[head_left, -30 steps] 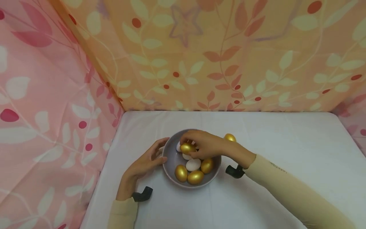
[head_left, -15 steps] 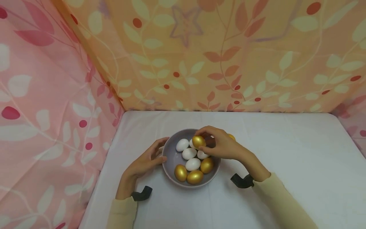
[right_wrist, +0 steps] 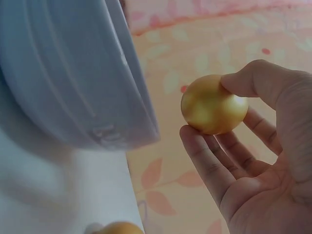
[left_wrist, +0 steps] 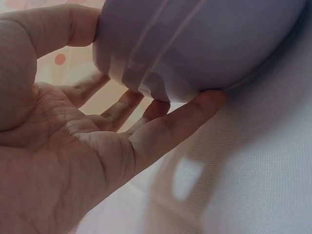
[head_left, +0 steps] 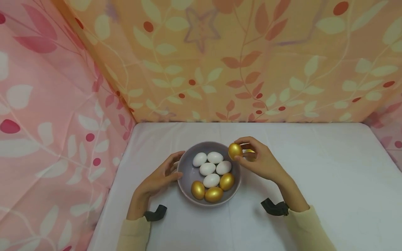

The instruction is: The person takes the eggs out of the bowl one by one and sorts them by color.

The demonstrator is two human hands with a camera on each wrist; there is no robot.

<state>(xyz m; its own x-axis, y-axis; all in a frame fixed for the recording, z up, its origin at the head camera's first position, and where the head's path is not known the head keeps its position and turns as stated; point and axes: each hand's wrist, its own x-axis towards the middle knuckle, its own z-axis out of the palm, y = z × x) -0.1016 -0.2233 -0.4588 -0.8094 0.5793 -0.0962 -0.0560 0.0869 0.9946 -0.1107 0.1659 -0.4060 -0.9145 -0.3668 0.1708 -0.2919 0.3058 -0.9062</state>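
My right hand (head_left: 260, 157) pinches a golden egg (head_left: 235, 151) between thumb and fingertips, just above the right rim of the bowl. In the right wrist view the golden egg (right_wrist: 213, 105) is held apart from the bowl's outer wall (right_wrist: 73, 73). My left hand (head_left: 161, 176) rests against the left side of the grey-purple bowl (head_left: 187, 170); in the left wrist view its spread fingers touch the bowl's outer wall (left_wrist: 195, 48). Inside the bowl lie several white eggs (head_left: 207, 169) and 3 golden eggs (head_left: 214, 194).
Another golden egg (head_left: 249, 151) shows partly behind my right hand, on the white-covered table (head_left: 314, 157). Black curved pieces (head_left: 274, 207) are worn at both wrists. A leaf-patterned cloth (head_left: 201, 69) stands behind the table, with a pink one (head_left: 56, 115) at left.
My right hand has moved right with the golden egg, from over the bowl's middle to its right rim, uncovering the white eggs. The left hand has stayed at the bowl.
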